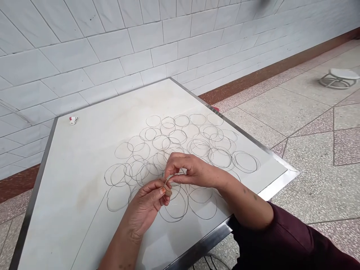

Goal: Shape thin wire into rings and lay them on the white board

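Note:
Over the near part of the white table [75, 161], my left hand [146, 206] is closed in a pinch on a thin wire ring [167, 182]. A small brown piece [168, 192] shows at its fingertips; its kind is too small to tell. My right hand [192, 169] comes in from the right, thumb and fingers pinched on the upper part of the same wire ring. Much of that ring is hidden by the fingers. Beneath and around both hands lie several thin wire rings [220, 157], flat on the table and many overlapping.
A long straight wire [90, 227] lies at the left. Small white and red pieces [73, 120] sit near the far left corner. A metal edge [202, 242] borders the table, with a tiled wall [112, 45] behind. On the floor at right stands a low stool [339, 78].

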`<state>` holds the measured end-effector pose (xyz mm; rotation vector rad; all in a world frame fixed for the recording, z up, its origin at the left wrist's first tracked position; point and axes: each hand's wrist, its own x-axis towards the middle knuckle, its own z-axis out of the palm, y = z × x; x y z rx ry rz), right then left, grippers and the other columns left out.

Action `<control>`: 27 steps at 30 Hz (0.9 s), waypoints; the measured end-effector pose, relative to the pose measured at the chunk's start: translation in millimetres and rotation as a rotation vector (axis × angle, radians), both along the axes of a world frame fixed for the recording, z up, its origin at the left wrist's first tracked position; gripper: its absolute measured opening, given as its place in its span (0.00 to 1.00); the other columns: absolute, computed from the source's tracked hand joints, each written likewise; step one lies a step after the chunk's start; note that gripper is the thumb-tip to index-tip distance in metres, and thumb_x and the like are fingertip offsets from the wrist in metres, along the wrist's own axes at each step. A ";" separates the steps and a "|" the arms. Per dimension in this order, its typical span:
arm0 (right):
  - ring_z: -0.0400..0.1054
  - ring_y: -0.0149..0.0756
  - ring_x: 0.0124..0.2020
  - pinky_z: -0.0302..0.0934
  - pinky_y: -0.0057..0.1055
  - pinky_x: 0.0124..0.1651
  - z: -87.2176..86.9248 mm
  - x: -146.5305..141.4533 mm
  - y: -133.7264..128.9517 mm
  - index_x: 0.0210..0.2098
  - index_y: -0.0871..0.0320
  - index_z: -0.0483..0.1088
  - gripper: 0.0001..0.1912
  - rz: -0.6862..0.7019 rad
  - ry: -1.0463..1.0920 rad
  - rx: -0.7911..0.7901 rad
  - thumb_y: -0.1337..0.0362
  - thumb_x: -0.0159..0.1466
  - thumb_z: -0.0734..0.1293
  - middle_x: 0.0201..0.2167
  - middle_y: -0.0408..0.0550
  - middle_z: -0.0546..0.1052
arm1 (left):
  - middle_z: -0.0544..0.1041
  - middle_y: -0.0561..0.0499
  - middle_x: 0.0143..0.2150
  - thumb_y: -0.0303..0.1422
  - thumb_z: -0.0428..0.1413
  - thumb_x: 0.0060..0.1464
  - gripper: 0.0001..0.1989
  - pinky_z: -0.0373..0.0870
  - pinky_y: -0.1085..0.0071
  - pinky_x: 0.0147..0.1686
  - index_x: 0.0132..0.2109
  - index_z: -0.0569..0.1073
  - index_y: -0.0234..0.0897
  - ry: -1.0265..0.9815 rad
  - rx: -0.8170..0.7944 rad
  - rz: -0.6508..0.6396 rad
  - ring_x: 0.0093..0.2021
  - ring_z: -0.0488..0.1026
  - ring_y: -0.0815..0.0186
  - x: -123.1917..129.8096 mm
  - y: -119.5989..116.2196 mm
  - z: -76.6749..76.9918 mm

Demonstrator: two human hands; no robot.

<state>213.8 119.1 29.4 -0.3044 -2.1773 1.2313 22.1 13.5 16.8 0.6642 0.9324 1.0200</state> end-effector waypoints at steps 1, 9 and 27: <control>0.68 0.29 0.38 0.66 0.25 0.38 0.3 -0.1 0.0 0.40 0.57 0.75 0.04 -0.009 0.001 0.001 0.70 0.65 0.70 0.35 0.44 0.72 | 0.70 0.50 0.31 0.36 0.65 0.52 0.09 0.63 0.72 0.34 0.27 0.79 0.37 -0.011 0.006 -0.001 0.35 0.64 0.67 0.0 -0.4 -0.3; 0.68 0.29 0.39 0.67 0.27 0.41 -5.4 -3.7 -1.1 0.39 0.58 0.75 0.05 0.028 0.099 -0.014 0.67 0.69 0.66 0.36 0.45 0.70 | 0.71 0.49 0.38 0.35 0.63 0.54 0.06 0.64 0.70 0.37 0.31 0.81 0.38 -0.070 0.133 0.001 0.34 0.64 0.68 3.2 -4.8 -10.4; 0.65 0.35 0.34 0.60 0.34 0.42 -16.2 -39.4 -34.0 0.35 0.56 0.67 0.08 -0.424 0.102 0.394 0.59 0.69 0.67 0.31 0.43 0.77 | 0.75 0.54 0.37 0.30 0.68 0.49 0.06 0.72 0.75 0.40 0.30 0.77 0.39 -0.307 0.040 0.575 0.39 0.72 0.70 18.6 0.1 -7.6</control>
